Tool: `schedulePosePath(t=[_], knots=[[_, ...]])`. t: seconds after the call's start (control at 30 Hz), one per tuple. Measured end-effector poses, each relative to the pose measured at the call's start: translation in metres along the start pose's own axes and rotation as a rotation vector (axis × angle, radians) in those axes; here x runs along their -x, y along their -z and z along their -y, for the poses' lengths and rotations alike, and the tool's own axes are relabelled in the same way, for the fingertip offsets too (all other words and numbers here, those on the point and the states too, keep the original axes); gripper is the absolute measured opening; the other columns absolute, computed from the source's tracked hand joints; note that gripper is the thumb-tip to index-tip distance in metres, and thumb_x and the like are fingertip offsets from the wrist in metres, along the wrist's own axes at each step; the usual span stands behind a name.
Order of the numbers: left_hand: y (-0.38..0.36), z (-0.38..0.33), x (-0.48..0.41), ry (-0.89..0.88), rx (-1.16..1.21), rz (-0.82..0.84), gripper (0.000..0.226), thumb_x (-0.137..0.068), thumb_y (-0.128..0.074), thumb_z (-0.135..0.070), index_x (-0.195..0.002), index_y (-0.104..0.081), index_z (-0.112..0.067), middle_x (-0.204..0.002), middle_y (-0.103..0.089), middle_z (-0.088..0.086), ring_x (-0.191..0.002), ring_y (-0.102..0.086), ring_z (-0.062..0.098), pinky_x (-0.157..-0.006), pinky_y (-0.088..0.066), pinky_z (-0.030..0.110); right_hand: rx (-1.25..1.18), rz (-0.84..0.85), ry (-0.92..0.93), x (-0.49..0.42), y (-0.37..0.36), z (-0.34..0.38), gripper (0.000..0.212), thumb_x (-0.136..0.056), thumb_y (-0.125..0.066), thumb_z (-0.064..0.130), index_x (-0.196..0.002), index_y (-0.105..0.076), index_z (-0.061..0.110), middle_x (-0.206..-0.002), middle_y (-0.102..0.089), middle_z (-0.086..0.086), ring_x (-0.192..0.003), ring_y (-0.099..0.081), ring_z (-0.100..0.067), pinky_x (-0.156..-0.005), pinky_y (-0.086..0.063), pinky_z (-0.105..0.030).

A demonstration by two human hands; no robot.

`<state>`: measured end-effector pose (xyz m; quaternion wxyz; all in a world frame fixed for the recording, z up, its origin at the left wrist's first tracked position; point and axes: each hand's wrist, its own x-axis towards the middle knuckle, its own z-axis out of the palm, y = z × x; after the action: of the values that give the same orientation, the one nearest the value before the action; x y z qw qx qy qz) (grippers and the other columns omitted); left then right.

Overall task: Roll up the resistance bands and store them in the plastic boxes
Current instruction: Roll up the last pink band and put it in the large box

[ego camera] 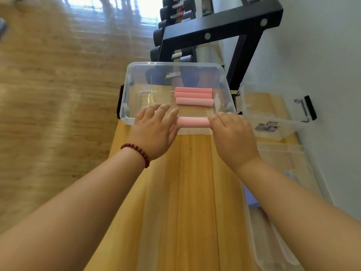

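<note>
The wooden bench runs away from the person. A clear plastic box stands across its far end. Both hands are at the box's near rim, about equally close to it. The left hand has straight fingers and touches the left end of the rolled band; its thumb is hidden. The right hand has its fingers curled round the right end. The band's long axis runs left to right, parallel to the rim, just short of the box's interior. It is pale pink, tightly rolled and even. Three similar stored rolls lie parallel inside the box, so placement appears to require a short forward carry.
</note>
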<state>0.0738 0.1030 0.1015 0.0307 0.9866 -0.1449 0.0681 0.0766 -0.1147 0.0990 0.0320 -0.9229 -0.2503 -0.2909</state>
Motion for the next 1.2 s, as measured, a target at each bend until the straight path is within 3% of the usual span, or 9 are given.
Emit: schedulePosePath(t=[0.27, 0.53, 0.8, 0.93, 1.03, 1.2], knots=[[0.025, 0.041, 0.006, 0.018, -0.057, 0.234, 0.058, -0.101, -0.022, -0.048, -0.154, -0.020, -0.023, -0.155, -0.031, 0.004, -0.143, -0.028, 0.026, -0.115, -0.023, 0.041, 0.017, 0.121, -0.087, -0.025, 0.011, 0.008, 0.033, -0.083, -0.038, 0.004, -0.098, -0.067, 0.005, -0.085, -0.067, -0.010, -0.074, -0.061, -0.031, -0.064, -0.045, -0.035], [0.029, 0.055, -0.015, 0.017, 0.010, 0.297, 0.056, -0.104, -0.023, -0.046, -0.155, -0.015, -0.025, -0.158, -0.026, 0.004, -0.145, -0.023, 0.027, -0.116, -0.021, 0.042, 0.032, 0.194, -0.162, -0.056, 0.008, 0.009, 0.024, -0.074, -0.067, -0.012, -0.094, -0.067, 0.002, -0.081, -0.065, -0.014, -0.068, -0.059, -0.033, -0.061, -0.044, -0.036], [0.005, 0.049, -0.052, 0.117, 0.104, 0.329, 0.055, -0.104, -0.021, -0.045, -0.155, -0.015, -0.025, -0.159, -0.024, 0.004, -0.147, -0.017, 0.027, -0.118, -0.015, 0.042, -0.019, 0.299, -0.074, -0.098, -0.036, -0.023, 0.020, -0.071, -0.071, -0.012, -0.080, -0.062, 0.005, -0.070, -0.059, -0.011, -0.062, -0.054, -0.030, -0.062, -0.028, -0.030], [-0.012, 0.046, -0.069, 0.146, 0.119, 0.337, 0.055, -0.104, -0.021, -0.046, -0.155, -0.014, -0.026, -0.159, -0.025, 0.003, -0.147, -0.018, 0.026, -0.117, -0.017, 0.042, -0.074, 0.376, -0.044, -0.114, -0.065, -0.034, 0.012, -0.077, -0.071, -0.003, -0.081, -0.063, 0.005, -0.075, -0.063, -0.013, -0.069, -0.059, -0.032, -0.065, -0.032, -0.031], [-0.023, 0.044, -0.074, 0.170, 0.137, 0.363, 0.057, -0.103, -0.020, -0.048, -0.155, -0.014, -0.027, -0.159, -0.026, 0.003, -0.147, -0.019, 0.026, -0.117, -0.018, 0.043, -0.080, 0.451, -0.074, -0.118, -0.083, -0.036, 0.009, -0.083, -0.068, -0.003, -0.086, -0.066, 0.005, -0.082, -0.065, -0.014, -0.080, -0.061, -0.035, -0.069, -0.045, -0.041], [-0.032, 0.047, -0.080, 0.183, 0.153, 0.390, 0.056, -0.102, -0.021, -0.049, -0.153, -0.020, -0.026, -0.158, -0.027, 0.001, -0.146, -0.020, 0.024, -0.116, -0.020, 0.043, -0.100, 0.704, -0.196, -0.119, -0.115, -0.042, 0.019, -0.098, -0.049, 0.011, -0.113, -0.061, 0.012, -0.109, -0.062, -0.011, -0.102, -0.057, -0.033, -0.086, -0.046, -0.042]])
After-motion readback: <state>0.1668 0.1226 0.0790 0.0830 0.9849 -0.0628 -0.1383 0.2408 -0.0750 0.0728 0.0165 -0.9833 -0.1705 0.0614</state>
